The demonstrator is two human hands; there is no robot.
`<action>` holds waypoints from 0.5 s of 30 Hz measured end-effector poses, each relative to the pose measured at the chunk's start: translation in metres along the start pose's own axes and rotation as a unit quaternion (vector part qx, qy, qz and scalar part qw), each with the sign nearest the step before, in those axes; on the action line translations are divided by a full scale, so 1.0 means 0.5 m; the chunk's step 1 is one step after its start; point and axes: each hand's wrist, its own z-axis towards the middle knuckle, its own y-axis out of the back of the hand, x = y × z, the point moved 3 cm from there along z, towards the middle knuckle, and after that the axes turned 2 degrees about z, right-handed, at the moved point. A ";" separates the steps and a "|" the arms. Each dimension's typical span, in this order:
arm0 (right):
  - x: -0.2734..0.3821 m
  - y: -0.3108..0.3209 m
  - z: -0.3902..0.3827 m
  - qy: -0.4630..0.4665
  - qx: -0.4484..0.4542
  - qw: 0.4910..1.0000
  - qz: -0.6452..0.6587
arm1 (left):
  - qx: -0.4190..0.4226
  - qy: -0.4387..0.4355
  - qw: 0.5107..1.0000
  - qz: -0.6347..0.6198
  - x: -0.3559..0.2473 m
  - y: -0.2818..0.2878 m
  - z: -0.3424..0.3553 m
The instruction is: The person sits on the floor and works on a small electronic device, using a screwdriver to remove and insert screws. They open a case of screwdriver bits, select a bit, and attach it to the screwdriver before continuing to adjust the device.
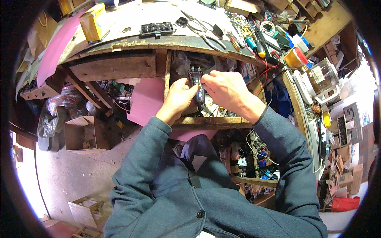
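Note:
Over an open drawer in front of me, my two hands meet at a small dark device. It has two short metal parts at its upper end, and a dark cord seems to run down from it; its exact kind I cannot make out. My left hand grips it from the left side, thumb and fingers closed. On the right, my right hand is bent in a pinch against its upper part. Whatever lies between those fingertips is hidden.
Across the bench lie a black case of small bits, pliers and a yellow box. Wires and screwdrivers crowd the right, beside a clear-lidded appliance. An open cardboard box stands on the floor at left.

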 end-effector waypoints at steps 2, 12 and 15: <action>-0.002 -0.004 0.001 0.002 -0.002 1.000 0.000 | -0.003 0.005 1.000 -0.011 -0.008 -0.004 -0.006; -0.009 -0.002 -0.003 0.017 -0.013 1.000 -0.005 | -0.012 0.006 1.000 0.011 -0.027 -0.008 -0.014; -0.010 0.000 -0.003 0.035 -0.025 0.999 -0.008 | -0.014 0.013 1.000 0.007 -0.017 -0.010 -0.011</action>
